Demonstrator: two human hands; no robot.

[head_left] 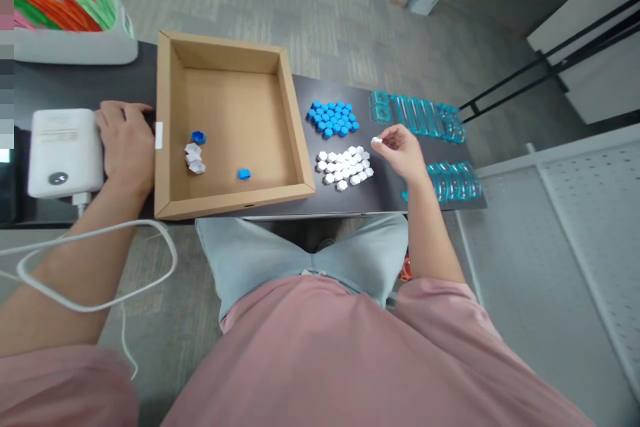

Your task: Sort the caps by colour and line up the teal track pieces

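Note:
My right hand (401, 150) is closed in a pinch on a small white hexagonal piece (377, 141), held over the right end of a group of white hexagonal pieces (345, 165). Behind these sits a cluster of blue hexagonal pieces (333, 118). My left hand (127, 140) rests on the table against the left wall of an open cardboard box (233, 97), its fingers bent loosely and partly hidden, with nothing seen in them. Inside the box lie two blue pieces, one at the left (199, 137) and one near the front (244, 174), beside a few white pieces (195, 159).
Clear teal plastic parts lie in rows at the right, a back group (420, 115) and a front group (453, 181). A white device (65, 153) with a looping white cable (173, 260) is at the left. Behind it stands a white bin (75, 47) of colourful sticks.

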